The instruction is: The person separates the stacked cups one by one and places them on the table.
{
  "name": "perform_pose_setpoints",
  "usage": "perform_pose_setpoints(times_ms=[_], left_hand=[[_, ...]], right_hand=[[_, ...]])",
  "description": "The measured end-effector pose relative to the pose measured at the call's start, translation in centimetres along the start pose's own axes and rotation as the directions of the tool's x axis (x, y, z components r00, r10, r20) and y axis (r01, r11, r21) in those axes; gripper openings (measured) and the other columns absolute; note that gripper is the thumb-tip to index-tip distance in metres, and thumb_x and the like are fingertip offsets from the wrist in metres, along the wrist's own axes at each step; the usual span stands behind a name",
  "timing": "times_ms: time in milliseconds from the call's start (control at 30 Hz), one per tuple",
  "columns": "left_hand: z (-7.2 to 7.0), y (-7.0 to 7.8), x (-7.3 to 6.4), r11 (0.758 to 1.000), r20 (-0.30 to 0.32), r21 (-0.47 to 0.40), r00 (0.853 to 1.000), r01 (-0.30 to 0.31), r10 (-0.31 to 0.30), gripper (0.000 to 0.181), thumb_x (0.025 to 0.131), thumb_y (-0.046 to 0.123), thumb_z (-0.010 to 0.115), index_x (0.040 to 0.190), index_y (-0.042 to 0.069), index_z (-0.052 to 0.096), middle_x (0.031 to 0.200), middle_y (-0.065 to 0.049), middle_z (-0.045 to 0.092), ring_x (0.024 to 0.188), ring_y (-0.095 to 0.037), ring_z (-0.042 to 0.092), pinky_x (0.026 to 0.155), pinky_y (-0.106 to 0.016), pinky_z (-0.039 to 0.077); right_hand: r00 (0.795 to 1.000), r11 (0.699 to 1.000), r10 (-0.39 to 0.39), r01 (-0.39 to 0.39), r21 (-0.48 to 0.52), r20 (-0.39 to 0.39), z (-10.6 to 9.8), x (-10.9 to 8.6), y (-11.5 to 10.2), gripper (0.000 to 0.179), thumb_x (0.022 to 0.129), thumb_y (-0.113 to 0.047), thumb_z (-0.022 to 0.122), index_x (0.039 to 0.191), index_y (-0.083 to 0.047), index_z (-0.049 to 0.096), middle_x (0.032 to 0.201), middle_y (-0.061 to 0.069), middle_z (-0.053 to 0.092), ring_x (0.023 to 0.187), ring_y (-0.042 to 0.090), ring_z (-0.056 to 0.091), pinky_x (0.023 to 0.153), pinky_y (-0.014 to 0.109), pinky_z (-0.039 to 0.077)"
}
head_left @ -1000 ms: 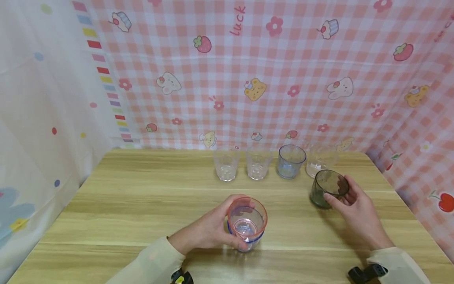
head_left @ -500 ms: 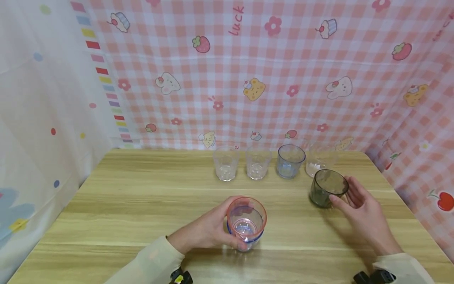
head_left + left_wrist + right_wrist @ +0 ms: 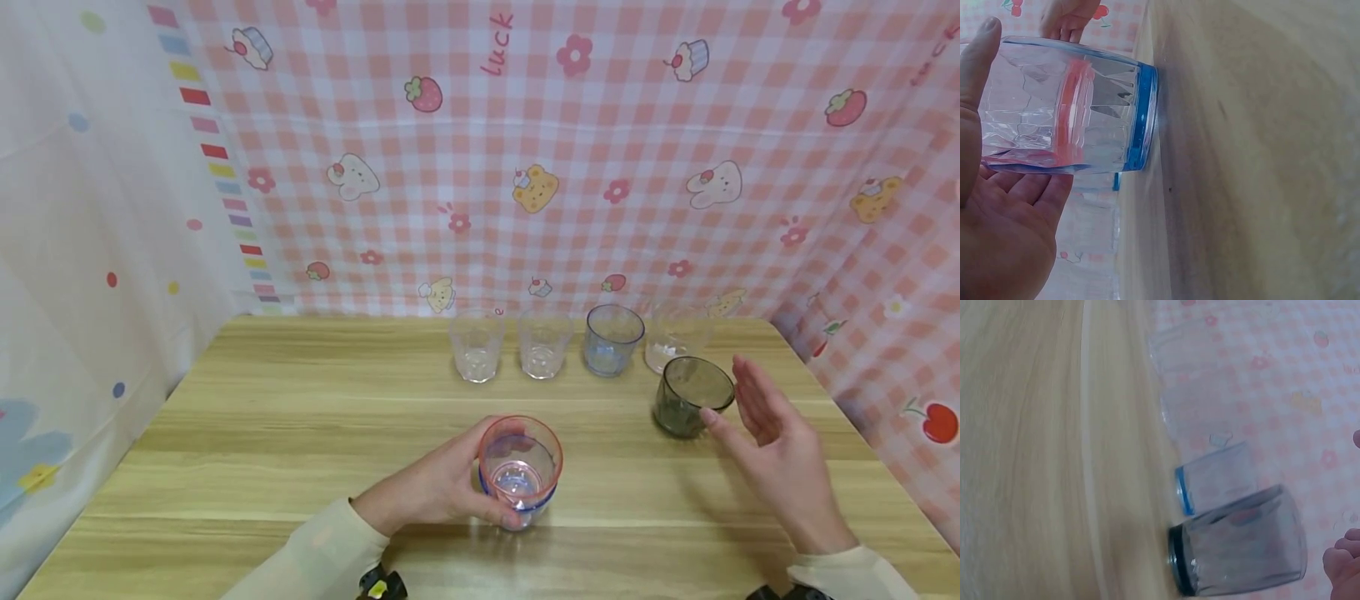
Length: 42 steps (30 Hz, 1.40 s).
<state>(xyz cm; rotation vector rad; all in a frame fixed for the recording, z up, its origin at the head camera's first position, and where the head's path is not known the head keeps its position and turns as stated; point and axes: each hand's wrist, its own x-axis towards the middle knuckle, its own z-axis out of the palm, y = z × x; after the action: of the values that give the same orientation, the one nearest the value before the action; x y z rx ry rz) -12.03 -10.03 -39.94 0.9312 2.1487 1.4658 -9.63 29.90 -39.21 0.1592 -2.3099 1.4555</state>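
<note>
My left hand point(image 3: 457, 487) holds two nested drinking glasses upright, with thumb and fingers on either side. The inner glass point(image 3: 520, 450) has a pinkish-orange rim; around it sits a bluish glass point(image 3: 1141, 119), whose blue base meets or nearly meets the table in the left wrist view. A smoky dark glass point(image 3: 681, 407) stands upright on the table at the right. Beside it is my right hand point(image 3: 783, 467), fingers straight and thumb spread. A gap shows between the fingertips point(image 3: 1341, 556) and the smoky glass in the right wrist view.
Behind, a row of glasses lines the back of the wooden table point(image 3: 300, 400): two clear ones, a left one point(image 3: 477, 350) and its neighbour point(image 3: 543, 350), a blue glass point(image 3: 613, 343), and another clear glass point(image 3: 667, 342) partly behind the smoky one. A checked cloth point(image 3: 450, 133) hangs behind.
My right hand has let go of the smoky glass and drawn back to the right, its fingers straightening. The smoky glass stays in place. My left hand keeps its grip on the nested glasses.
</note>
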Motion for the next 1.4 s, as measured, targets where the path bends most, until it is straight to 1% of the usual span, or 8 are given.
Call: perform_pose_setpoints(times_ms=[100, 267, 500, 667, 800, 1033, 1267, 1400], left_hand=[[0.0, 0.0, 0.0, 1.000, -0.002, 0.000, 1.000, -0.001, 0.001, 0.096, 0.078, 0.014, 0.099, 0.157, 0.017, 0.045, 0.151, 0.000, 0.064, 0.145, -0.016, 0.056, 0.130, -0.034, 0.032], [0.0, -0.1, 0.0, 1.000, 0.005, -0.002, 1.000, 0.005, -0.005, 0.095, 0.079, 0.015, 0.099, 0.157, 0.018, 0.044, 0.151, 0.000, 0.064, 0.145, -0.015, 0.056, 0.130, -0.034, 0.032], [0.0, -0.3, 0.1, 1.000, 0.012, 0.011, 1.000, -0.009, 0.009, 0.094, 0.079, 0.015, 0.098, 0.156, 0.019, 0.044, 0.151, 0.001, 0.064, 0.144, -0.014, 0.056, 0.130, -0.034, 0.032], [0.1, -0.2, 0.0, 1.000, 0.004, 0.014, 1.000, 0.000, -0.001, 0.094, 0.078, 0.013, 0.098, 0.156, 0.017, 0.045, 0.151, 0.000, 0.065, 0.144, -0.015, 0.056, 0.130, -0.034, 0.032], [0.0, -0.1, -0.1, 1.000, 0.004, 0.014, 1.000, 0.010, -0.010, 0.094, 0.079, 0.014, 0.098, 0.156, 0.018, 0.044, 0.151, 0.001, 0.065, 0.144, -0.014, 0.056, 0.130, -0.034, 0.031], [0.0, -0.3, -0.1, 1.000, 0.007, 0.019, 1.000, 0.003, -0.003, 0.093, 0.079, 0.013, 0.098, 0.155, 0.016, 0.045, 0.151, -0.001, 0.065, 0.144, -0.014, 0.056, 0.130, -0.032, 0.031], [-0.1, -0.4, -0.1, 1.000, 0.011, 0.014, 1.000, -0.009, 0.009, 0.094, 0.080, 0.013, 0.097, 0.156, 0.016, 0.044, 0.152, -0.001, 0.064, 0.145, -0.014, 0.056, 0.131, -0.036, 0.031], [-0.1, -0.5, -0.1, 1.000, 0.015, 0.011, 1.000, -0.017, 0.017, 0.094, 0.081, 0.014, 0.097, 0.157, 0.017, 0.043, 0.152, -0.002, 0.064, 0.145, -0.014, 0.056, 0.132, -0.036, 0.031]], right_hand=[[0.999, 0.999, -0.040, 0.040, -0.009, 0.014, 0.4, -0.2, -0.6, 0.083, 0.097, 0.005, 0.076, 0.168, -0.003, 0.033, 0.174, 0.014, 0.037, 0.150, -0.007, 0.044, 0.111, 0.003, 0.041], [0.991, 0.990, -0.119, 0.114, 0.085, 0.053, 1.2, -0.5, -1.4, 0.084, 0.092, 0.015, 0.075, 0.165, 0.004, 0.035, 0.172, 0.011, 0.042, 0.146, -0.010, 0.048, 0.111, 0.004, 0.041], [0.962, 0.962, -0.252, 0.238, 0.131, 0.103, 2.8, -0.7, -2.4, 0.082, 0.087, 0.025, 0.073, 0.161, 0.006, 0.043, 0.164, -0.009, 0.052, 0.146, -0.007, 0.050, 0.113, 0.007, 0.043], [0.939, 0.942, -0.307, 0.276, 0.189, 0.158, 3.9, -0.7, -3.1, 0.082, 0.086, 0.027, 0.071, 0.160, 0.009, 0.042, 0.166, -0.001, 0.052, 0.149, -0.002, 0.050, 0.116, 0.011, 0.042], [0.928, 0.932, -0.322, 0.277, 0.232, 0.186, 4.8, -0.7, -3.7, 0.082, 0.086, 0.027, 0.071, 0.160, 0.008, 0.043, 0.167, 0.002, 0.052, 0.149, 0.000, 0.051, 0.116, 0.013, 0.043], [0.899, 0.923, -0.341, 0.265, 0.281, 0.275, 6.4, -1.0, -4.2, 0.083, 0.089, 0.023, 0.071, 0.163, 0.003, 0.040, 0.168, -0.005, 0.049, 0.151, 0.001, 0.049, 0.118, 0.016, 0.042], [0.873, 0.937, -0.311, 0.217, 0.272, 0.376, 8.1, -1.4, -5.0, 0.084, 0.092, 0.014, 0.075, 0.166, -0.003, 0.038, 0.170, 0.024, 0.041, 0.153, 0.001, 0.045, 0.120, 0.017, 0.041], [0.855, 0.939, -0.300, 0.185, 0.291, 0.423, 8.9, -1.8, -5.5, 0.083, 0.095, 0.009, 0.076, 0.167, -0.006, 0.037, 0.171, 0.023, 0.040, 0.154, 0.001, 0.045, 0.121, 0.016, 0.039]])
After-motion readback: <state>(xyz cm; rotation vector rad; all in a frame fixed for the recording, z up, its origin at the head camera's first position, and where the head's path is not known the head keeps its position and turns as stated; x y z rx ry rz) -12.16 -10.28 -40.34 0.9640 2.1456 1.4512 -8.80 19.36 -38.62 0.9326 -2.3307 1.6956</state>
